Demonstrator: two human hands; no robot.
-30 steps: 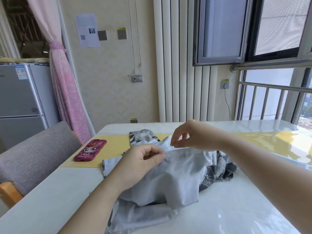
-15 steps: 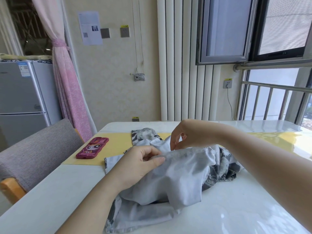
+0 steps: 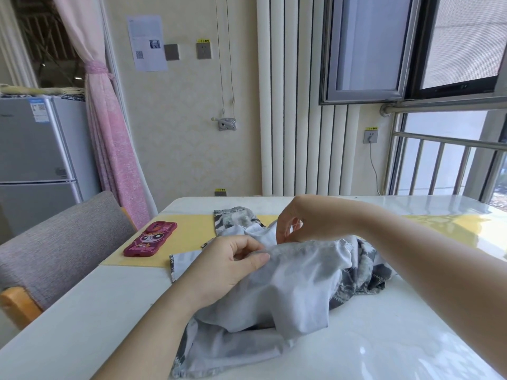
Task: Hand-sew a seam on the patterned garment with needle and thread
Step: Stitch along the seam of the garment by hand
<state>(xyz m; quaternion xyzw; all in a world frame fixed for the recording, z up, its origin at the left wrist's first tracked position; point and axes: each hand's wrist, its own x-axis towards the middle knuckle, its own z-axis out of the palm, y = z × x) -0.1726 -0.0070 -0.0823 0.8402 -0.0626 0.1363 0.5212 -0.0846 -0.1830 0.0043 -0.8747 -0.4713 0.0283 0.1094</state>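
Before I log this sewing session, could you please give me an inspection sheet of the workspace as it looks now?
Surface: glossy white table with a yellow runner across it.
Job's things: grey-and-white patterned cloth garment bunched, pale inside outward; needle and thread too small to make out.
Clutter: phone in a red cartoon case lying on the runner.
Grippers: left hand grips a garment fold; right hand pinches at its upper edge.
Cables: grey cord hanging from a wall socket; two thin pull cords on the wall.
Surroundings: grey upholstered chair, silver fridge, pink curtain, railed window.
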